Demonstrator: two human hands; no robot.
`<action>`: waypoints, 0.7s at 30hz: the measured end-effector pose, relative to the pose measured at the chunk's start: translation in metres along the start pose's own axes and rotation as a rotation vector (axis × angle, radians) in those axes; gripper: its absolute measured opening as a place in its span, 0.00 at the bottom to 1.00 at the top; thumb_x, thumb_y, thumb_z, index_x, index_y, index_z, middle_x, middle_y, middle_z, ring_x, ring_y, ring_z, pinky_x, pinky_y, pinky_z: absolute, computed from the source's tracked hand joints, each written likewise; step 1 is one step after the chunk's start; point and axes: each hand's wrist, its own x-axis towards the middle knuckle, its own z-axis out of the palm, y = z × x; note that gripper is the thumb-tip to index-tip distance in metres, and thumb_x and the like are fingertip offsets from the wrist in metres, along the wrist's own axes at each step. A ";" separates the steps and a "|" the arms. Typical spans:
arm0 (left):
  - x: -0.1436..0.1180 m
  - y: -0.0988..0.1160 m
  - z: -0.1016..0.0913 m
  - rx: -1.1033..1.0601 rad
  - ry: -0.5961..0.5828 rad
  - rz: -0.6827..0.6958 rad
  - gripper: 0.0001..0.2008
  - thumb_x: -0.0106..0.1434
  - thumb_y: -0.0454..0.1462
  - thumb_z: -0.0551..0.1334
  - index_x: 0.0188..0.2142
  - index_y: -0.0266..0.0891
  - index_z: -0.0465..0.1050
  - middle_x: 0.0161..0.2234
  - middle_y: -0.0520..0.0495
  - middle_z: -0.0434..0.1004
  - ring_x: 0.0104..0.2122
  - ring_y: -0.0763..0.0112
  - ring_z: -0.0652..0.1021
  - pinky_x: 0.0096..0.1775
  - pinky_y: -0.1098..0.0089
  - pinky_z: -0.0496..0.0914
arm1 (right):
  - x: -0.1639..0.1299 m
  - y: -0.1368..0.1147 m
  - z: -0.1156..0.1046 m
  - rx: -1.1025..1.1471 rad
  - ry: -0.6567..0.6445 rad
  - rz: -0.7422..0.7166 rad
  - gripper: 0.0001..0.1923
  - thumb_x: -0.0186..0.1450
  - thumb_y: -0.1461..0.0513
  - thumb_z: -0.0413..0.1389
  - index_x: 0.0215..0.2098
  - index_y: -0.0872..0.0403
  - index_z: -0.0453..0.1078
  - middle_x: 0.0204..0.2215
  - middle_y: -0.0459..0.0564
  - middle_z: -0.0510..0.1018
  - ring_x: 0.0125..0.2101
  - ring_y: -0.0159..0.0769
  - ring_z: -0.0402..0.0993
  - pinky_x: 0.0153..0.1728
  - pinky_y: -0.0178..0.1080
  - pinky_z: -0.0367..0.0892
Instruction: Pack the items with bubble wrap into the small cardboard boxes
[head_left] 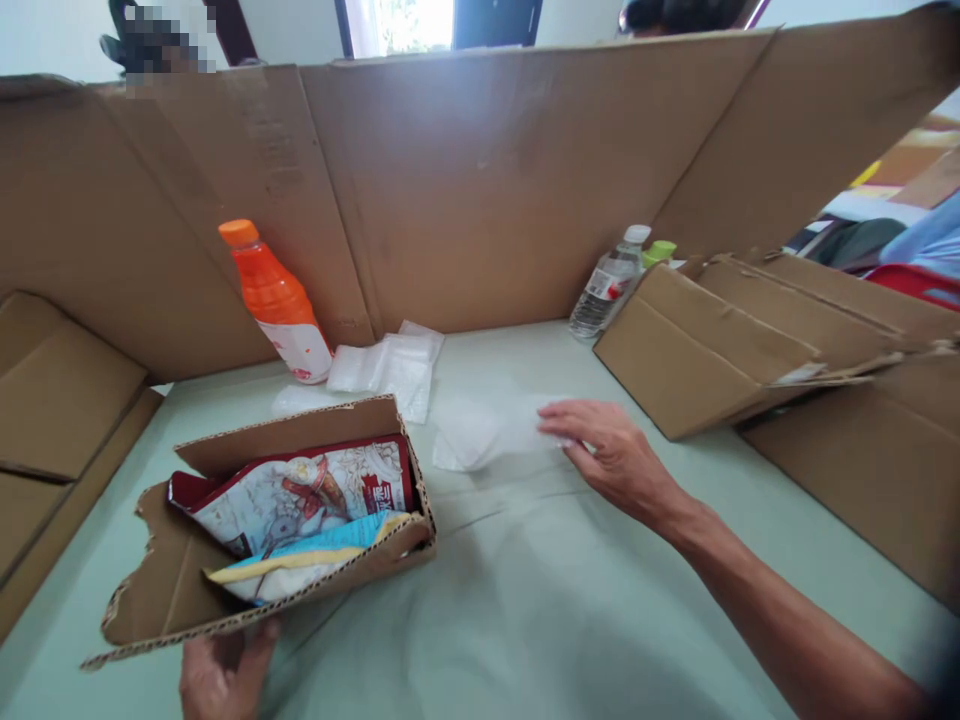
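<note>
We're steadying the torn cardboard box [300,520] w/ our left hand [225,675], grip clamped on its near edge at the desk's [562,620] near left. Inside are lying snack packets [300,510], red label w/ writing too small to read. Our right hand [611,455] is resting, fingers spread flat, on a clear plastic bag [484,432] at mid desk. Judging by this, we're fetching the bag; next calls for pinching it up. Orange drink bottle [274,300] is standing far left.
</note>
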 end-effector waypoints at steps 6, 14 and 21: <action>0.003 0.016 0.006 -0.084 -0.023 0.098 0.30 0.56 0.48 0.70 0.56 0.43 0.66 0.45 0.44 0.76 0.52 0.53 0.75 0.61 0.51 0.66 | -0.092 0.020 -0.033 -0.102 -0.212 0.109 0.19 0.62 0.63 0.51 0.47 0.47 0.79 0.47 0.50 0.83 0.50 0.48 0.78 0.53 0.56 0.71; 0.006 0.016 0.006 -0.155 -0.043 0.103 0.29 0.53 0.47 0.71 0.52 0.42 0.69 0.42 0.45 0.76 0.52 0.52 0.76 0.59 0.51 0.69 | -0.066 -0.022 -0.007 -0.072 -0.316 0.197 0.28 0.64 0.48 0.57 0.59 0.50 0.71 0.59 0.58 0.74 0.58 0.53 0.72 0.57 0.58 0.67; 0.002 0.015 0.004 -0.122 -0.049 0.048 0.32 0.56 0.48 0.70 0.57 0.45 0.67 0.44 0.46 0.79 0.54 0.50 0.75 0.63 0.46 0.64 | -0.027 -0.006 0.046 0.022 -0.196 0.407 0.21 0.60 0.68 0.50 0.48 0.52 0.78 0.44 0.51 0.84 0.44 0.43 0.80 0.47 0.42 0.73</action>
